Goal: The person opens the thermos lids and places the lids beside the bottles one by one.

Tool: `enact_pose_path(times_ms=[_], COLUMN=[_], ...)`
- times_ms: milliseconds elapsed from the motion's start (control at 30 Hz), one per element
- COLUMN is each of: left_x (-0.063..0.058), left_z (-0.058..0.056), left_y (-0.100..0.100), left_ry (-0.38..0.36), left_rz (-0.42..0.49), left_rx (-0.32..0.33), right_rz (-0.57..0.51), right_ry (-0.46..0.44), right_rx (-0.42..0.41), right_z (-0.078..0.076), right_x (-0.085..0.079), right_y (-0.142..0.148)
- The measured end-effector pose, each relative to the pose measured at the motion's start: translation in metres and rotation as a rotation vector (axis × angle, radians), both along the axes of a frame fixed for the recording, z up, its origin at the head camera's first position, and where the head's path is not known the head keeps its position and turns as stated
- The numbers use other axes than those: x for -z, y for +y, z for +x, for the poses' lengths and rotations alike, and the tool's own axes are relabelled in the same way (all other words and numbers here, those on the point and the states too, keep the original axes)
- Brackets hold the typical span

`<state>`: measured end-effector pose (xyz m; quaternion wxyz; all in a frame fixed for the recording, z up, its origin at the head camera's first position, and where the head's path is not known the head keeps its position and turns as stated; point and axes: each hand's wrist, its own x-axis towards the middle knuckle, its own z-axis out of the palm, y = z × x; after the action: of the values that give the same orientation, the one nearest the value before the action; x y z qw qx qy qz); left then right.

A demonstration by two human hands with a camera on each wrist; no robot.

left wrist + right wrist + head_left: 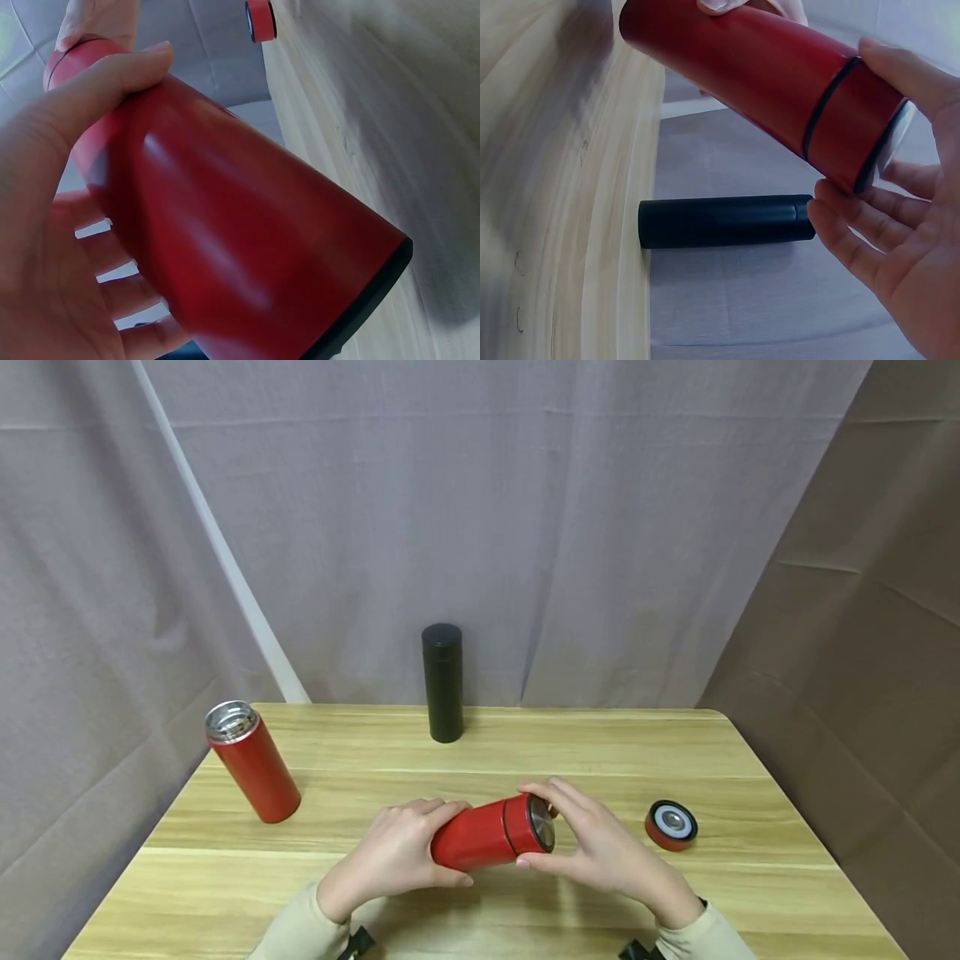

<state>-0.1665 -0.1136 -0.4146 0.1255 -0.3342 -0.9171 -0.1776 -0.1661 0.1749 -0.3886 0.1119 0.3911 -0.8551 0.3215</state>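
A red thermos [476, 837] with a silver-topped red lid [528, 823] is held tilted above the wooden table, its lid end towards the right. My left hand [408, 847] grips the body, thumb along one side and fingers round the other, as the left wrist view shows. At the lid, my right hand [592, 843] pinches the rim between thumb and fingers. The lid sits on the body with a dark seam [829, 105] between them. In the left wrist view the black base edge [367, 304] of the thermos faces the camera.
On the left stands an open red thermos [258, 768] with a bare steel mouth. Its likely match, a red lid [671, 825], lies underside up at the right. A black thermos [444, 685] stands upright near the back edge of the table [360, 743], before a grey curtain.
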Motion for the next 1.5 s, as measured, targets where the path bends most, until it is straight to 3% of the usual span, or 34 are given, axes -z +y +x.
enact_pose_path(times_ms=[300, 433, 600, 767, 867, 967, 1333, 1500], left_x=[0.0036, 0.0039, 0.0035, 0.0022, 0.0009, 0.0004, 0.0002, -0.0009], left_z=[-0.0024, -0.0028, -0.002, 0.0001, 0.0013, 0.0023, 0.0047, 0.0061], left_y=[-0.0053, -0.0067, -0.0074, -0.0066, -0.0054, -0.0047, -0.0034, -0.0042], left_ry=[-0.074, -0.106, -0.107, -0.073, -0.055, -0.048, -0.044, -0.047], left_rz=[0.014, 0.02, 0.03, 0.024, 0.015, 0.011, 0.006, -0.002], left_rx=[0.04, 0.046, 0.041, 0.026, 0.018, 0.019, 0.05, 0.049], right_rz=[0.02, 0.026, 0.029, 0.018, 0.008, -0.011, -0.086, -0.065], right_ry=[0.047, 0.054, -0.018, -0.121, -0.138, -0.125, -0.024, 0.046], right_rx=[-0.19, -0.214, -0.157, -0.014, 0.062, 0.069, -0.117, -0.165], right_z=[-0.0005, -0.0005, 0.0009, 0.0047, 0.0055, 0.0055, 0.006, 0.0084], right_x=[-0.0034, -0.0035, -0.0046, -0.0057, -0.0054, -0.0045, -0.0058, -0.0068], right_y=[0.0014, 0.0006, -0.0022, -0.0045, -0.0053, -0.0053, -0.0019, -0.0015])
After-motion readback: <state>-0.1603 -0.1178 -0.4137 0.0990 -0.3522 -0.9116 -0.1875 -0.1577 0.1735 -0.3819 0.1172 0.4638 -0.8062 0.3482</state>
